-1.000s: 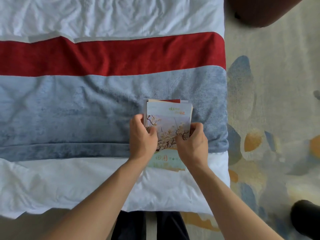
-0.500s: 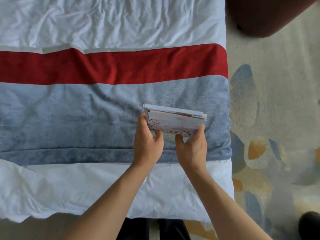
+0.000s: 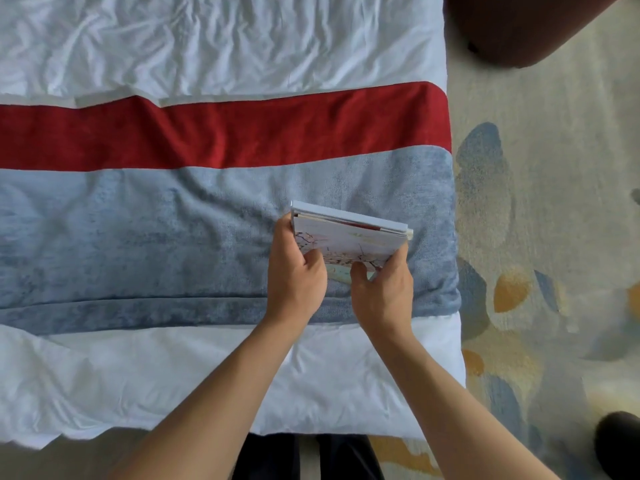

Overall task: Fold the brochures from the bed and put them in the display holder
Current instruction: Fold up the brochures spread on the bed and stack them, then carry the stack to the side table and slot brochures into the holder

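Observation:
A stack of brochures (image 3: pixel 349 239) with a blossom-branch cover is lifted off the blue band of the bed, its far edge tilted up so the layered edges show. My left hand (image 3: pixel 298 271) grips the stack's left side, thumb on the cover. My right hand (image 3: pixel 382 289) grips the near right corner, fingers curled under it. No display holder is in view.
The bed (image 3: pixel 173 237) has white sheets, a red band (image 3: pixel 207 133) and a blue band. To the right lies a patterned carpet (image 3: pixel 540 237). A dark brown piece of furniture (image 3: pixel 519 26) stands at the top right, and a dark shoe (image 3: pixel 620 441) at the bottom right.
The stack lay flat on the bed a second ago. Both hands have raised it and tipped its far edge upward; since half a second ago it has barely moved.

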The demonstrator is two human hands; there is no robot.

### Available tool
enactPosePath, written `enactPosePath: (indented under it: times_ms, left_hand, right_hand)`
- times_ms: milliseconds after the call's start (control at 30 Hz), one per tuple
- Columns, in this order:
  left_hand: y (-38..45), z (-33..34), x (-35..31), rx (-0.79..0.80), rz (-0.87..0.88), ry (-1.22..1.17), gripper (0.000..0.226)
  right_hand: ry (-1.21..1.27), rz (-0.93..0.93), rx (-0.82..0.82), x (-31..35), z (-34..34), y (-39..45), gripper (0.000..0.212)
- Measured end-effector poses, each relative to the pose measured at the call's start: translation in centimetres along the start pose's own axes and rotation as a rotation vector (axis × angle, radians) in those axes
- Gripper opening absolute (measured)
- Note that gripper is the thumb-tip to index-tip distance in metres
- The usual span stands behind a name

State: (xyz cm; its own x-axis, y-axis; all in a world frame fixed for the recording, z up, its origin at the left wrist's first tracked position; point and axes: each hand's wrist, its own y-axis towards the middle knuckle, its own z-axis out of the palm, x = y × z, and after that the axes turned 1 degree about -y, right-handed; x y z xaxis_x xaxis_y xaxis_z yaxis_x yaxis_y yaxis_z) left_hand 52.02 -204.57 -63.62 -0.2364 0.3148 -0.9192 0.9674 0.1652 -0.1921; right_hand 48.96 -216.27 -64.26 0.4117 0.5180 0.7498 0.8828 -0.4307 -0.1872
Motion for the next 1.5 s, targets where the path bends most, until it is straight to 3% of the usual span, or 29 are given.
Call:
enactPosePath:
  times_ms: [300, 433, 500, 700, 933, 1200, 1500]
  left_hand:
    - [1.7, -1.3, 2.6, 0.082, -0.025, 0.188, 0.018]
    - [2.0, -1.4, 2.7, 0.086, -0.115, 0.236, 0.058]
    - [1.9, -1.3, 3.0, 0.114, -0.143, 0.269, 0.066]
    - [1.3, -2.0, 4.4, 0.214, -0.086, 0.339, 0.057]
    - [1.6, -3.0, 3.5, 0.232, -0.022, 0.402, 0.056]
    - [4.3, -5.5, -3.9, 0.166, 0.037, 0.438, 0.056]
    - [8.1, -12.5, -18.1, 0.097, 0.15, 0.392, 0.058]
  right_hand:
    - [-0.031, -0.063, 0.026, -0.1, -0.2, 1.9, 0.019]
    - [-0.035, 0.045, 0.093, -0.2, 0.0, 2.4, 0.05]
    - [-0.065, 0.114, 0.142, -0.5, 0.2, 2.3, 0.061]
    - [-0.076, 0.171, 0.264, -1.7, 0.6, 1.1, 0.073]
    - [-0.068, 0.161, 0.264, -0.5, 0.5, 1.1, 0.077]
    - [-0.02, 0.08, 0.224, 6.8, -2.6, 3.3, 0.08]
    - [0.028, -0.099, 0.186, 21.3, -8.3, 6.2, 0.081]
